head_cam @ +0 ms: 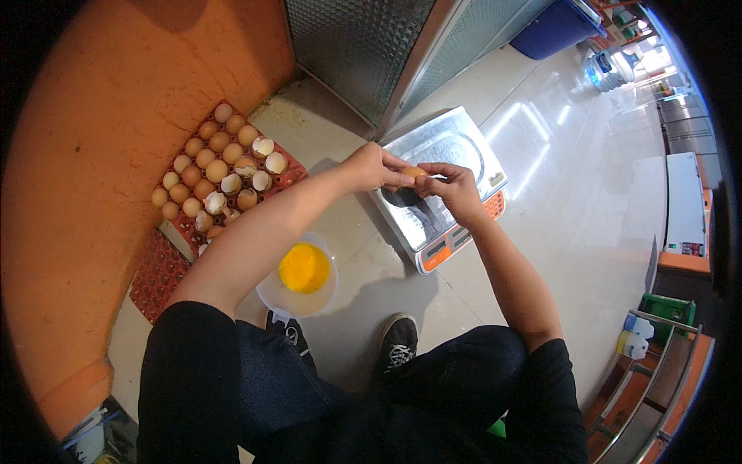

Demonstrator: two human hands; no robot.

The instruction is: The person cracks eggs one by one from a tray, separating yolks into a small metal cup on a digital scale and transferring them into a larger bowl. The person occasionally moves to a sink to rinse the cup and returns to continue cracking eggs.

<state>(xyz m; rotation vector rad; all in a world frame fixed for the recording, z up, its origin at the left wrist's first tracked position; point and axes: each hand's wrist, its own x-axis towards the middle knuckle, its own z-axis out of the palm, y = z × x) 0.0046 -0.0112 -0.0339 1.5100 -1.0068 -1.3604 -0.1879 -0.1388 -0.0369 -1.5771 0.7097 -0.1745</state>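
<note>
A brown egg (pixel 414 171) is held between the fingertips of my left hand (pixel 374 168) and my right hand (pixel 455 188), over the metal plate of a digital weighing scale (pixel 432 217). Whether its shell is cracked cannot be made out. Left of my forearm, a red egg tray (pixel 293 168) holds several whole brown eggs (pixel 216 171) and several broken, emptied eggshells (pixel 276 163). Below my left forearm, a translucent plastic container (pixel 310 304) with a handle contains yellow beaten-looking egg (pixel 304 268). My forearm hides part of the tray's lower end.
Another red egg tray (pixel 159 272) lies by the orange wall (pixel 116 145). A textured glass panel (pixel 359 52) in a metal frame stands behind the scale. Farther right are a blue bin (pixel 548 32), a large water bottle (pixel 606 69) and a green crate (pixel 669 310). My shoes (pixel 400 342) flank the container's right side.
</note>
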